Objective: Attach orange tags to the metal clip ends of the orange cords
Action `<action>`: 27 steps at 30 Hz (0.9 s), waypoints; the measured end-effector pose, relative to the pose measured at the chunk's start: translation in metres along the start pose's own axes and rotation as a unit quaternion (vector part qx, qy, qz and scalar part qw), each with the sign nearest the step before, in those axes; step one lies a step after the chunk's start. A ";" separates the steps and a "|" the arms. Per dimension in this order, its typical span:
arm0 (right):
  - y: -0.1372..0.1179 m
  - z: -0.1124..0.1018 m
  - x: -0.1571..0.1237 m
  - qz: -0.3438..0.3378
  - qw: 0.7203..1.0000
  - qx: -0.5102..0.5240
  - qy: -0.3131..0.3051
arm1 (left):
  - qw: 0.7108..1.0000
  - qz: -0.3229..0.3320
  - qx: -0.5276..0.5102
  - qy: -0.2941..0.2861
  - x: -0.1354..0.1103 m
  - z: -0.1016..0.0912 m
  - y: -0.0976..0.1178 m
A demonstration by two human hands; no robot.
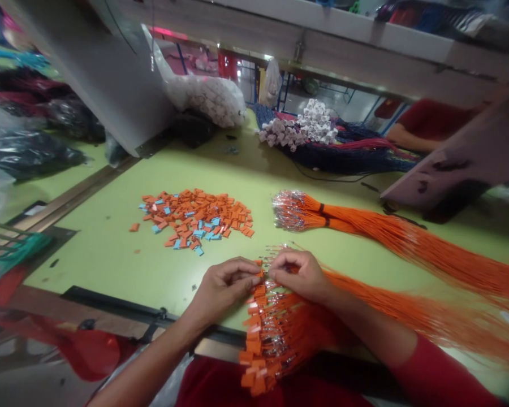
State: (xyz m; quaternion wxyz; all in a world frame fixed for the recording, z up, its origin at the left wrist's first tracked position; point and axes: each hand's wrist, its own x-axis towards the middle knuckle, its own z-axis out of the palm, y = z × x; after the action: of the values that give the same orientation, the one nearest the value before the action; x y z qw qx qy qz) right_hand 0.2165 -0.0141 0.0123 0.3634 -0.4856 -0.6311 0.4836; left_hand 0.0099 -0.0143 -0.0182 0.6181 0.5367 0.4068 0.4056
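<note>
My left hand (227, 282) pinches a small orange tag (259, 273) at the near edge of the green table (110, 249). My right hand (299, 274) is closed in a pinch on the metal tip of an orange wire, touching the tag. Below both hands hangs a bundle of orange wires (275, 333) with tags fitted on their ends, draping over the table edge toward my lap. A pile of loose orange and blue tags (195, 217) lies beyond my left hand.
A second tied bundle of orange wires (365, 226) stretches to the right. White connectors on dark wires (305, 130) and a bag of white parts (212, 99) sit at the back. Another person's arm (411, 138) rests at far right. A shelf frame (322, 51) overhangs.
</note>
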 end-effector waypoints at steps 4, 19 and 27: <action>0.000 0.000 0.000 -0.056 0.998 -0.040 0.004 | 0.998 -0.039 -0.043 -0.009 -0.001 0.000 -0.001; 0.012 0.011 -0.006 -0.214 0.956 -0.196 0.043 | 0.957 0.210 0.188 0.067 -0.010 0.014 0.002; 0.004 0.002 -0.006 -0.173 0.960 -0.222 -0.004 | 0.970 0.156 0.168 0.076 -0.012 0.014 0.007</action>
State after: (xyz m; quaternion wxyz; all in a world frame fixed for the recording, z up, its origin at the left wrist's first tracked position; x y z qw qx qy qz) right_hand 0.2172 -0.0201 0.0078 0.3222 -0.4353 -0.7984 0.2630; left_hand 0.0186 -0.0292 -0.0093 0.4157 0.6569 0.4265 0.4625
